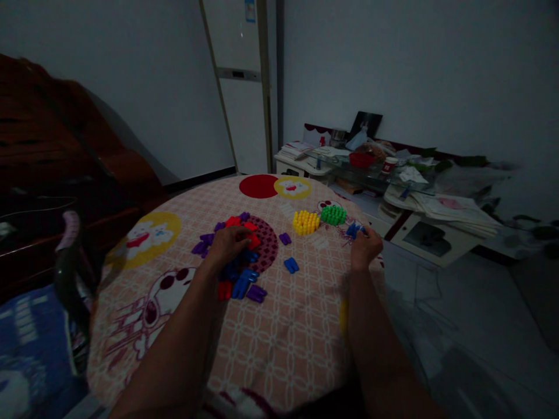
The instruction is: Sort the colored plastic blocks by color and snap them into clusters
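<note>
My left hand (229, 243) reaches into a loose heap of small plastic building blocks, its fingers bent together at a red block (253, 240). Around that hand lie purple blocks (201, 244), blue blocks (244, 283) and a red block (225, 290). At the table's right side, my right hand (367, 249) has its fingers closed at a small group of blue blocks (354, 230); the fingertips partly hide them. Left of it stand a tight cluster of green blocks (333, 215) and a cluster of yellow blocks (305, 222).
Single purple (285, 238) and blue (291, 265) blocks lie mid-table on a patterned tablecloth (288, 331). Behind the table is a low cabinet (430, 238) piled with papers, a red bowl (361, 159) and a cup (389, 165). A wooden sofa (87, 128) is at left.
</note>
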Tool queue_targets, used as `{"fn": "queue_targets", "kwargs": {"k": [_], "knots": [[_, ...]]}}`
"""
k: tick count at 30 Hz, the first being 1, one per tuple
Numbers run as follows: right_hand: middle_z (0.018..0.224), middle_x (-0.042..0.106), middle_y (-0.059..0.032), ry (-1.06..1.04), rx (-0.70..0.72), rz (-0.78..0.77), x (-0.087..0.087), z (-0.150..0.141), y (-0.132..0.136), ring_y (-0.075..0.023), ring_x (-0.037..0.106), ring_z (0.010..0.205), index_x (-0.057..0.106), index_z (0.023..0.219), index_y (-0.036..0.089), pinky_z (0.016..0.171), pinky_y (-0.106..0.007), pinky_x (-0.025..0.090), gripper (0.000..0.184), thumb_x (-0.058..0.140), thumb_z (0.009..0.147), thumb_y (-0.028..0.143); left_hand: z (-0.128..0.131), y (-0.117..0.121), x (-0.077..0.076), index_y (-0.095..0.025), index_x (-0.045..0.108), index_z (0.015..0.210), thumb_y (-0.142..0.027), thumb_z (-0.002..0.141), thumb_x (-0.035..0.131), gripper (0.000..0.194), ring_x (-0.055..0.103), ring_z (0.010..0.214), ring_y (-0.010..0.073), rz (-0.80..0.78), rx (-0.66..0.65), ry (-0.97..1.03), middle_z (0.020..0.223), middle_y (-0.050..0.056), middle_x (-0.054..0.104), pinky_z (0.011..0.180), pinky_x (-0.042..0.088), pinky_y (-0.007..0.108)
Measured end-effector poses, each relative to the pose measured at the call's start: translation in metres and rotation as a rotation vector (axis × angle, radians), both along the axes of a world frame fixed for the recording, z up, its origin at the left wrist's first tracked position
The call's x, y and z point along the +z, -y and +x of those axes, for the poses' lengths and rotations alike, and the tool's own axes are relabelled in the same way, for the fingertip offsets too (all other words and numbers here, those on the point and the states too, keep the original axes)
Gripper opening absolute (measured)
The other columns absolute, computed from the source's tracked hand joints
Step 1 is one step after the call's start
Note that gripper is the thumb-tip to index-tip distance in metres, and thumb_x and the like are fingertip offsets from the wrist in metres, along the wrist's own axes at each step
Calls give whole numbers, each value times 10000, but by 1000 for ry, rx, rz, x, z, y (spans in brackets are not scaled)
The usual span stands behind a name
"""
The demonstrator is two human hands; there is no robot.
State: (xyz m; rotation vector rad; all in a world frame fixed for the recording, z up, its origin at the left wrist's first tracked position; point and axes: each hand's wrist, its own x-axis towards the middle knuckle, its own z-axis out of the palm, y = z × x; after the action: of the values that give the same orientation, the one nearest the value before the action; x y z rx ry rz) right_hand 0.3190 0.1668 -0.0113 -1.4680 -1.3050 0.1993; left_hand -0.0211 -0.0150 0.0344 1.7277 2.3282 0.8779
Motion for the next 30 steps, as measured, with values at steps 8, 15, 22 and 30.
{"fn": "queue_targets", "kwargs": {"k": [8,15,22,30], "knots": [[943,737,-158,64,-14,-64,-10,2,-3,-276,639,888,768,957,132,857,-390,464,302,540,773,206,-4,-4,-9,-209,780,1057,-312,759,679,332,671,1048,302,8,-13,-108,1131,109,745,932,505,375],[969,746,-140,58,-35,-71,-10,1,-2,-274,642,889,752,1024,143,863,-384,470,379,530,717,160,1,-2,-12,-216,748,1149,-260,786,655,377,642,1137,296,22,-40,-95,1224,101,714,1006,479,391],[1051,719,-155,15,-5,84,2,-12,10,-280,643,1005,707,1042,138,910,-395,471,370,461,766,138,8,3,-1,-200,792,992,-258,796,644,253,689,952,245,60,-105,70,1092,76,766,908,510,357],[872,735,-91,35,291,129,-6,-39,21,-229,652,806,698,876,176,809,-358,510,235,479,812,230,9,5,-4,-229,808,802,-208,668,714,165,685,877,229,-173,-353,1,901,44,774,819,493,304]]}}
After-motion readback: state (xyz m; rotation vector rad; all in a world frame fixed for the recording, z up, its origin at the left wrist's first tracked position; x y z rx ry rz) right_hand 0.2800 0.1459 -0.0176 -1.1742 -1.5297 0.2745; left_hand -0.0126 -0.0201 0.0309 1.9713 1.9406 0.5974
